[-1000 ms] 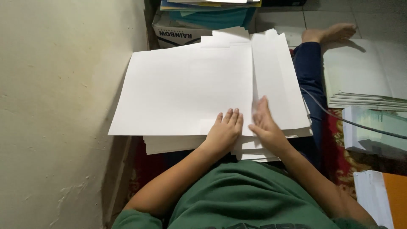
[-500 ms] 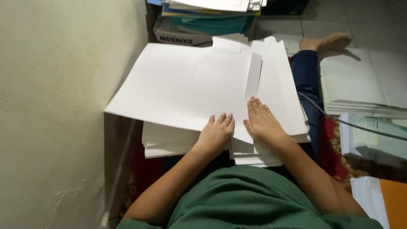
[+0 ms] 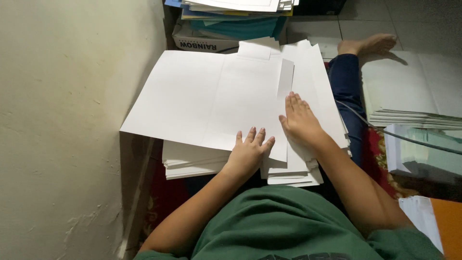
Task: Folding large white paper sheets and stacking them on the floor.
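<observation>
**A:** Entry, head view. Start nearest the camera. What do you log?

**B:** I log a green shirt (image 3: 288, 226) filling the bottom edge, both forearms running up out of it. The left hand (image 3: 248, 154) lies flat, palm down, fingers together and pointing away, on the near edge of the large white sheet (image 3: 211, 96). It grips nothing; it only presses on the paper.

**A:** And the other hand?

**B:** The right hand (image 3: 299, 120) sits a little farther out, also flat and open, fingers spread slightly. It rests on the paper just right of the sheet's right edge, where a narrow strip is folded over. No pinch, nothing held.

**A:** Location of the sheet?

**B:** It sits on top of a thick paper stack (image 3: 192, 163) across the person's lap, overhanging the stack toward the wall (image 3: 62, 120) on the left. A second white pile (image 3: 317, 82) lies under the right hand, edges fanned unevenly.

**A:** To the right of that?

**B:** I note a leg in dark blue trousers (image 3: 346, 86) stretched away, with a bare foot (image 3: 368, 45) on the tiled floor. Beyond it, another low stack of white sheets (image 3: 414, 106) lies on the floor, well apart from the hands. An orange folder (image 3: 447, 226) shows at the lower right corner.

**A:** Farthest?

**B:** A cardboard box (image 3: 202, 41) under teal and blue folders (image 3: 240, 21), just past the sheet's far edge.
</observation>
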